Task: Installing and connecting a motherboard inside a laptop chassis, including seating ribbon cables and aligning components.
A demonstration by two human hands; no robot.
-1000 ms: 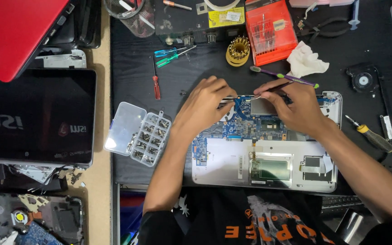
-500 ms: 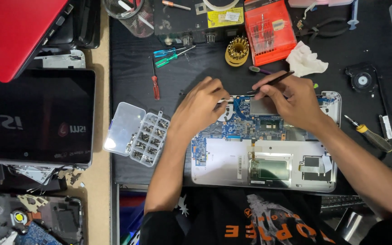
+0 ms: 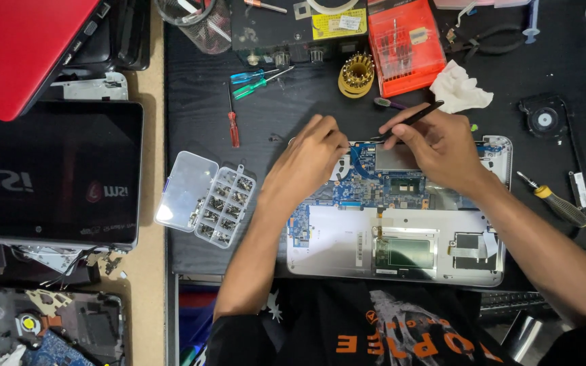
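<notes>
1. On the black work mat [image 3: 293, 115] in front of us lay the opened laptop base [image 3: 401, 230], silver shell up, its blue circuit board [image 3: 374, 186] bared along the far edge and a dark touchpad module showing in the pale lower half.
2. We had both hands on the far strip of that board, right by the curved copper heat pipe.
3. Our left hand [image 3: 310, 159] was curled, fingers bunched and pressed down at the board's upper left; whether the fingertips pinched anything, we could not tell.
4. Our right hand [image 3: 442, 146] was closed in a pen grip on a slim black tool [image 3: 412, 120], which slanted up and away towards the crumpled white tissue [image 3: 459, 88], its lower end hidden behind the fingers over the board.
5. Just left of the laptop sat a clear screw organiser [image 3: 205, 200], lid flipped open, well apart from either hand.
6. Off to the right lay a yellow-collared screwdriver [image 3: 554, 200] and a small round fan [image 3: 544, 118]; an orange bit case [image 3: 401, 44] stood beyond the laptop.
</notes>
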